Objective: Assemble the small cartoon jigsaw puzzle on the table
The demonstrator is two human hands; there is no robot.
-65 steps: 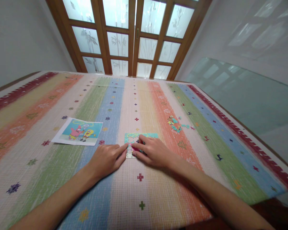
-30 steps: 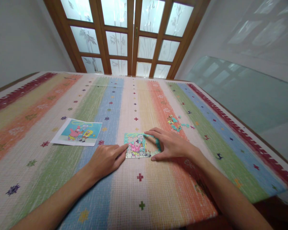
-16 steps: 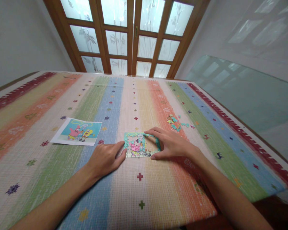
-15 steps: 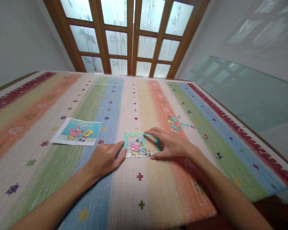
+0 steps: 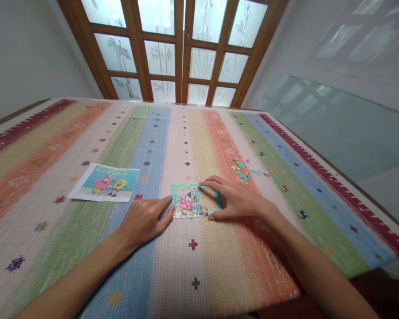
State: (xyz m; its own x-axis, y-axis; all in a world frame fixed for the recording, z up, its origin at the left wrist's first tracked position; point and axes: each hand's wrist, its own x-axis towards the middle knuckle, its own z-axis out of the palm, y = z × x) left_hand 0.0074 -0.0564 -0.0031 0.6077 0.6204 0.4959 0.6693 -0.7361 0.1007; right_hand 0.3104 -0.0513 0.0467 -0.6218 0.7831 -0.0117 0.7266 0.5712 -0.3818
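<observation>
We are looking down at our two hands, and a small flat puzzle (image 5: 193,200) is lying between them on the worktop (image 5: 186,274). Our left hand (image 5: 145,219) is resting flat with its fingers spread open, and its fingertips are touching the puzzle's left edge. Our right hand (image 5: 236,199) is curving around the puzzle's right side. Its pointer finger is lying along the top edge and its thumb is pressing by the bottom corner, so this grip is open and hugging the puzzle, not lifting it.

The puzzle is a thin rectangle with a blue-green border and pink and yellow bits inside, and part of the middle is showing a gap. The worktop is wearing a woven cloth with soft stripes and tiny crosses and stars.

A little heap of loose pieces (image 5: 243,170) is lying just past our right hand. A smooth cartoon picture card (image 5: 104,182) is lying well apart to the left.
</observation>
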